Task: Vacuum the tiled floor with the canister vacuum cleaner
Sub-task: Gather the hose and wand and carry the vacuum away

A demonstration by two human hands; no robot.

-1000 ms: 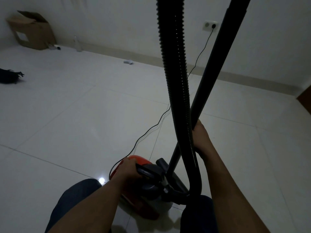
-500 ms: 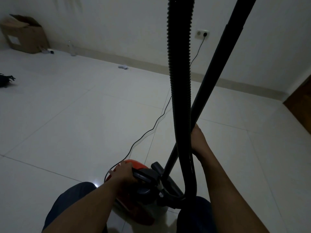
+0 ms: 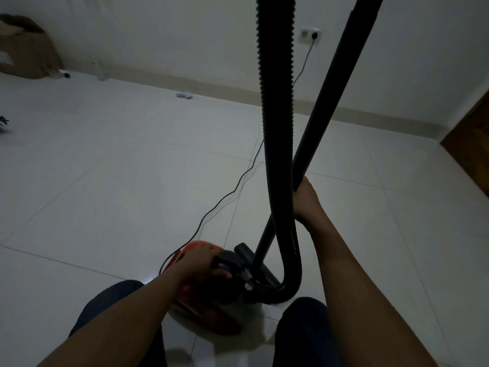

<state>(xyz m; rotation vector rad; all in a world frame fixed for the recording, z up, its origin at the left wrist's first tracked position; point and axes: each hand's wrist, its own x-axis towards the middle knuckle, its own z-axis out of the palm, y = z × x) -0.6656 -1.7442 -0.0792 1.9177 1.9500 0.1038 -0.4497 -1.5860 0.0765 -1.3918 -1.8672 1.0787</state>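
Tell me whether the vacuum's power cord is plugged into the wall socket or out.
Plugged in. The black cord runs up the wall to a plug seated in the right outlet of the socket; the left outlet is free.

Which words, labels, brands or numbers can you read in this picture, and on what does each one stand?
No text here can be read.
On the cardboard box, the white label: too blurred to read.
On the hose, small pale marks near its lower bend: too small to read.
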